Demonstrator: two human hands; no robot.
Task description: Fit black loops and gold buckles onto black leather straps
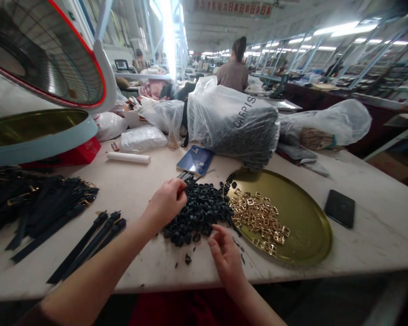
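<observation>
A heap of small black loops (204, 206) lies in the middle of the table. My left hand (172, 197) is at the heap's upper left edge, its fingers curled together beside the ends of some thin black strips (187, 175); what they hold, if anything, is hidden. At the heap's lower right edge is my right hand (226, 256), fingers bent and a little apart near the loops, with nothing seen in it. Right of the heap, gold buckles (258, 215) lie on a round gold tray (302, 213). Black straps with buckles (91, 242) rest on the left.
A blue booklet (195, 160) and a white roll (128, 157) lie behind the heap. Filled plastic bags (231, 122) stand farther back. A black phone (340, 208) is at the right, a fan (47, 54) at the upper left. A person (234, 72) is in the background.
</observation>
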